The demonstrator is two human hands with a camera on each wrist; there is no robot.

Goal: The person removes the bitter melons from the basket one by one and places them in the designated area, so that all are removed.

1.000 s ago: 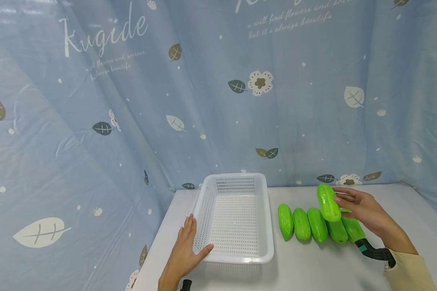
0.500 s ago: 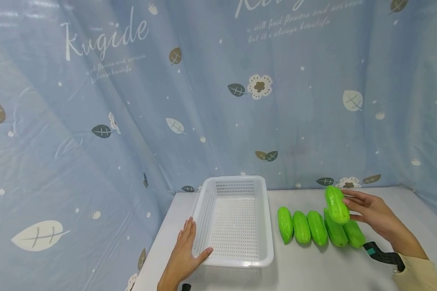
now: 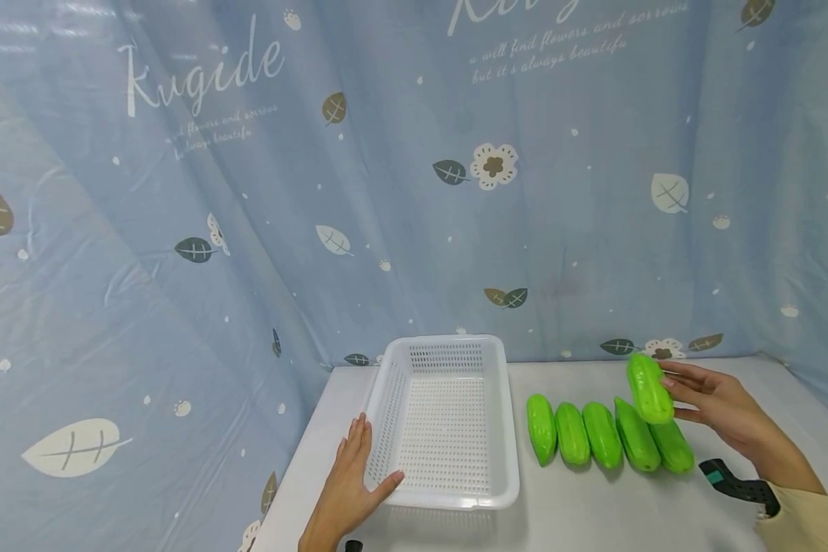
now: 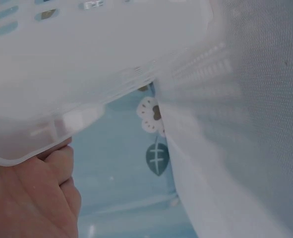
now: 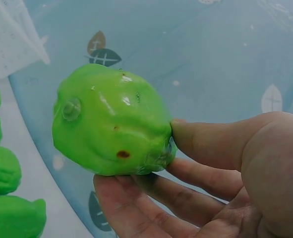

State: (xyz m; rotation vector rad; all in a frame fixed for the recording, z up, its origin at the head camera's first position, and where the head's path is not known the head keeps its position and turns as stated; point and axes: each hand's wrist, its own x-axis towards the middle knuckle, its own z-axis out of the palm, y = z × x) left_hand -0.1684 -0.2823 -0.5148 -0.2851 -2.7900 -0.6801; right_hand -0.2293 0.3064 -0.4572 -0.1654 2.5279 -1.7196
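In the head view, my left hand (image 3: 348, 483) rests against the left front corner of a white perforated plastic basket (image 3: 513, 460), its fingers straight and its thumb on the front rim. The left wrist view shows part of this hand (image 4: 37, 193) below the basket wall (image 4: 96, 59). My right hand (image 3: 721, 402) pinches a plump, shiny green cucumber (image 3: 649, 389) between thumb and fingers, above the row on the table. Up close, the held cucumber (image 5: 111, 119) has a pale round nub and a brown spot.
Several similar green cucumbers (image 3: 602, 435) lie side by side on the white table (image 3: 579, 510), right of the basket. A blue patterned curtain (image 3: 400, 192) hangs behind and along the left. A black wrist strap (image 3: 738, 487) sits at the right wrist.
My right hand has moved to the right with the cucumber in its grip, uncovering more of the row beneath. The left hand and the basket stay put.
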